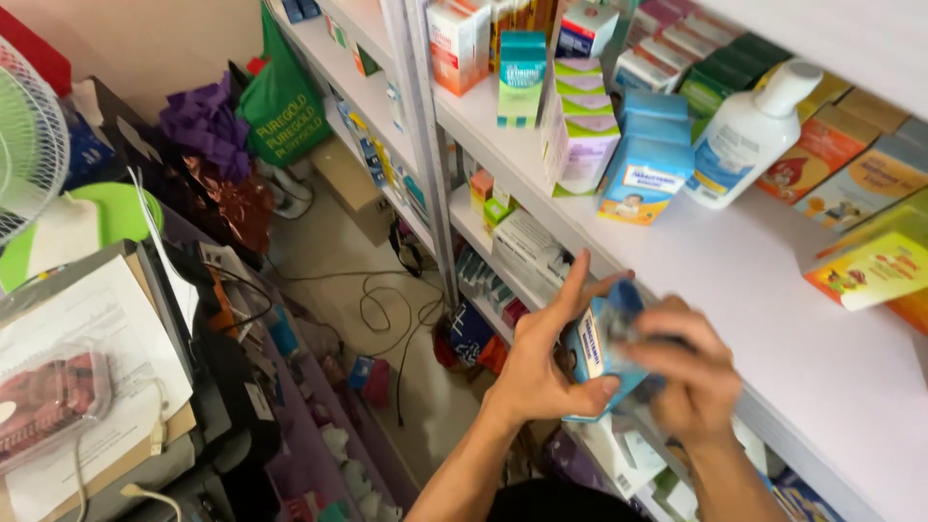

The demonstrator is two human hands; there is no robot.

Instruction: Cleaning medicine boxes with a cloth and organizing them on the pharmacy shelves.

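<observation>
both hands hold one small blue box [601, 353] at 5 o'clock, just in front of the white shelf [735, 290]. the left hand [541, 362] cups it with fingers spread; the right hand [691, 377] wraps it, blurry. best to grip the sides softly so it does not crush.

Small blue box [599, 353]: glossy printed cardboard. White shelf [735, 290] above it: smooth, matt laminate. White bottle [749, 135] on that shelf: smooth plastic. Green bag [280, 106] left of shelf: matt cloth.
</observation>
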